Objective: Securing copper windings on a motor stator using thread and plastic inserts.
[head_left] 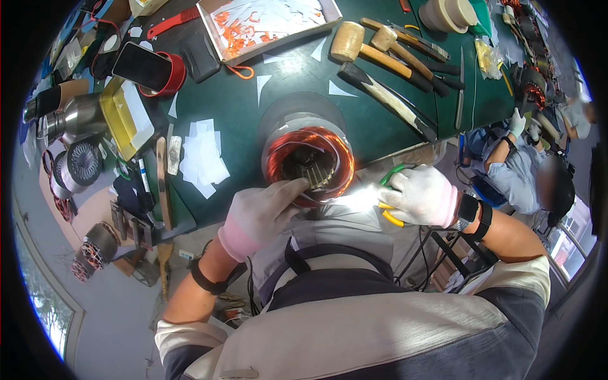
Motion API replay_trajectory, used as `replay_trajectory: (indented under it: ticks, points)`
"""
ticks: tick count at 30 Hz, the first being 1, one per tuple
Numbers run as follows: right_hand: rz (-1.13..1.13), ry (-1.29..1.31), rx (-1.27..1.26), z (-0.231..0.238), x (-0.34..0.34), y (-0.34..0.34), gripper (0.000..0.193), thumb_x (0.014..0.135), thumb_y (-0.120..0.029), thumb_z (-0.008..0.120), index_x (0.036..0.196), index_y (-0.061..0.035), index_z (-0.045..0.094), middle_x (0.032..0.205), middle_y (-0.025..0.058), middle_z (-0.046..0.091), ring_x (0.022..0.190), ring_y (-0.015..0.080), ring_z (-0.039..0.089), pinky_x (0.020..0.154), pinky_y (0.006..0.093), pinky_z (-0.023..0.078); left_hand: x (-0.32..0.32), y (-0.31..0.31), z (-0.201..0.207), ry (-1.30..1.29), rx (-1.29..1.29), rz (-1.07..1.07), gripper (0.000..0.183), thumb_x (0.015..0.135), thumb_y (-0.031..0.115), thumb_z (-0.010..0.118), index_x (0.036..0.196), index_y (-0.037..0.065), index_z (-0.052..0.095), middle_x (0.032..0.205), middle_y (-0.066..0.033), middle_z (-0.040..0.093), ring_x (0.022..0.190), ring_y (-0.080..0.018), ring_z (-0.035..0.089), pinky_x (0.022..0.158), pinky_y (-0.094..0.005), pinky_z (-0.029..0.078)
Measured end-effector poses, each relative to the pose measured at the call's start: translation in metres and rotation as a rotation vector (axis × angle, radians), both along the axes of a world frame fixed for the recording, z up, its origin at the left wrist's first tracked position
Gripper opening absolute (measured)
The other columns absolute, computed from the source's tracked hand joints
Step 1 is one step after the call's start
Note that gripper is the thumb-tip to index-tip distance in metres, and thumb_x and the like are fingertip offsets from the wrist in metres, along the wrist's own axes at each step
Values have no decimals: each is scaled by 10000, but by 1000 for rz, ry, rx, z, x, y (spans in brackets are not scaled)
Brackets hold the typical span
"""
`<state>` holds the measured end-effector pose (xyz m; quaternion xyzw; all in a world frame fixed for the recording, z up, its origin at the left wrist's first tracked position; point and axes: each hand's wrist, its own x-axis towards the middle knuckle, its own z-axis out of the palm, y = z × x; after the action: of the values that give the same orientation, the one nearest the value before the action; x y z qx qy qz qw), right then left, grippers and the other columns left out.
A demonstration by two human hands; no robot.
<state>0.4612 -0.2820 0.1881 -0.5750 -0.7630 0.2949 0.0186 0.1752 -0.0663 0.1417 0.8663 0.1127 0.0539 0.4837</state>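
A motor stator point(342, 149) with a thick ring of copper winding stands on end at the table's near edge, its open bore facing me. My left hand point(269, 212), in a white glove with a pink cuff, bends its fingers over the near rim into the bore; what the fingertips press on is partly hidden. Just right of the stator, my right hand point(421, 195), gloved alike, is closed around scissors point(392, 218) with green and yellow handles. Their blades point toward the winding and are lost in bright glare.
Wooden mallets point(348, 42) lie at the back right beside other hand tools. A shallow box point(278, 45) of paper and orange scraps is at the back. White paper sheets point(202, 158) lie left of the stator, near a yellow bin point(120, 123). Another person point(516, 168) works at far right.
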Motion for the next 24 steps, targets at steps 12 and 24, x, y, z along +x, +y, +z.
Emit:
replay_trajectory:
  ticks: [12,24]
  points:
    - [-303,89,-304,45,-39,8,510,932,-315,740,1401,-125,675,892,99,648,705,300,700,622,416,579,-3,-9,-4,-52,-11,47,580,758,19,867,1302,72,674,1110,-141,783,855,-333,767,703,-379,611]
    - [-286,74,-350,55,-26,19,538,883,-337,761,1376,-129,710,877,110,679,723,338,709,644,439,584,-6,-26,-12,-13,40,83,478,834,124,833,1290,61,703,1089,-128,780,752,-285,741,649,-358,585]
